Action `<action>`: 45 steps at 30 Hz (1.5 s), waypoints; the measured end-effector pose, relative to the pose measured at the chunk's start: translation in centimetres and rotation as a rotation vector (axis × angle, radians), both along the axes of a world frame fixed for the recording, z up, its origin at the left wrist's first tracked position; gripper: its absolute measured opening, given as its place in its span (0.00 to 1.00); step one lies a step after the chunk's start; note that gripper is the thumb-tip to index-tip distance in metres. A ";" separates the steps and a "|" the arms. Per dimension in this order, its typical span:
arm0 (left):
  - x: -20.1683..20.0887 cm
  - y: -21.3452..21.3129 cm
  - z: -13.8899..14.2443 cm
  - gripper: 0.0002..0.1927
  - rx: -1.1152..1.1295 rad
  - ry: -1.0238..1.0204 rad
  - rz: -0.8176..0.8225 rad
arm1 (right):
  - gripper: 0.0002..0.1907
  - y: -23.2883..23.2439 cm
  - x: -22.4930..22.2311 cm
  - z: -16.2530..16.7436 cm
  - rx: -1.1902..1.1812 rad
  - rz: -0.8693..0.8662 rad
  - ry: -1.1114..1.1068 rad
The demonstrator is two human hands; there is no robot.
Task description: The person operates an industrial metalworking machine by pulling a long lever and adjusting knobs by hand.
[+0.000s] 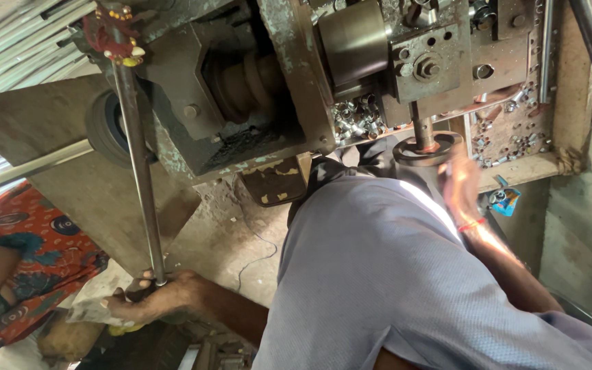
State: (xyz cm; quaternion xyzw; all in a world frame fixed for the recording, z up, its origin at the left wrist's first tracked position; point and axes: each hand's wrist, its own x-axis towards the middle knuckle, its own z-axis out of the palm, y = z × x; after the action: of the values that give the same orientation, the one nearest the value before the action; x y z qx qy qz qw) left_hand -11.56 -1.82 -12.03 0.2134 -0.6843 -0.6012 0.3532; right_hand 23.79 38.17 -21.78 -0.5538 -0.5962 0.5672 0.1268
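Observation:
My left hand [146, 296] is closed around the lower end of a long steel lever rod [138, 164] that runs up to a red-decorated top on an old green-grey press machine [289, 82]. My right hand [459, 183], blurred by motion and wearing a red thread at the wrist, reaches to the round die plate [427, 149] under the vertical ram [422, 127]. Whether its fingers hold anything is not visible. My lilac-grey clothing [378, 274] fills the lower middle of the view.
Several small shiny metal parts [354, 116] lie heaped on the machine bed, with more in a tray [515, 127] at the right. A person in orange patterned cloth [29, 233] sits at the left. Metal rods [15, 41] lie stacked at the top left.

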 end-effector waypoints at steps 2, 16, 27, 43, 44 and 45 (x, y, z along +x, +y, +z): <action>-0.1 -0.7 -0.4 0.25 0.002 0.010 -0.001 | 0.25 -1.2 -0.6 -1.0 0.099 0.304 0.369; 2.1 -2.4 -2.5 0.30 -1.030 -0.072 -0.102 | 0.17 2.5 -0.7 1.8 -0.538 0.596 -0.230; 1.3 -2.7 -2.1 0.30 -0.212 0.031 -0.077 | 0.12 3.4 -3.2 -1.7 0.093 1.120 -0.624; 0.3 -2.5 -1.6 0.21 -0.199 0.085 -0.063 | 0.21 -0.7 -0.6 -0.9 -0.352 0.194 0.057; 0.2 -2.5 -1.7 0.21 -0.170 0.079 -0.050 | 0.24 -1.0 -0.2 -0.9 -0.401 0.063 0.081; 0.2 -2.5 -1.7 0.20 -0.142 0.076 -0.039 | 0.28 -0.9 0.1 -0.6 -0.397 -0.063 0.082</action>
State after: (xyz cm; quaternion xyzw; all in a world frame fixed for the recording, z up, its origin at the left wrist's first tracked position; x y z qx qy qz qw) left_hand -11.39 -4.35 -13.73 0.1516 -0.7153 -0.5656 0.3813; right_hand 23.84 37.29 -22.36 -0.5629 -0.4493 0.6914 0.0570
